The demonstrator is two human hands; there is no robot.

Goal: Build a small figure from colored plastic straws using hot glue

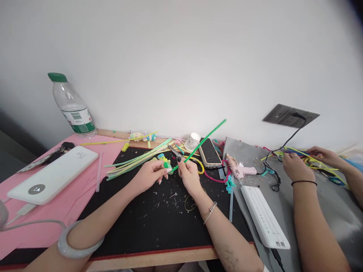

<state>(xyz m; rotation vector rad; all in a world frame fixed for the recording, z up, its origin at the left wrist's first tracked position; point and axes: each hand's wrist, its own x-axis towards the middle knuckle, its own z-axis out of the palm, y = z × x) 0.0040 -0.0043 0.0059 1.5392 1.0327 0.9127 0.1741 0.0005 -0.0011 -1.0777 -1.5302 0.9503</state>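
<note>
A bright green pipe cleaner (208, 136) runs slantwise between my hands, its long free end pointing up and right. My left hand (150, 174) pinches its curled lower end between thumb and fingers. The fingers of my right hand (189, 174) are closed on the stem just above that. Scissors (175, 151) show beyond my right hand, blades toward the upper left; whether they lie on the mat or touch the hand, I cannot tell. A yellow and blue fuzzy piece (161, 157) sits right behind my left fingers, partly hidden.
Pale pipe cleaners (136, 164) lie on the black mat (141, 230). Behind are a paper cup (193, 142) and phone (210, 153). A pink glue gun (244, 170) and white power bank (265, 217) lie right. Another person's hands (299, 166) handle pipe cleaners. A bottle (74, 109) stands left.
</note>
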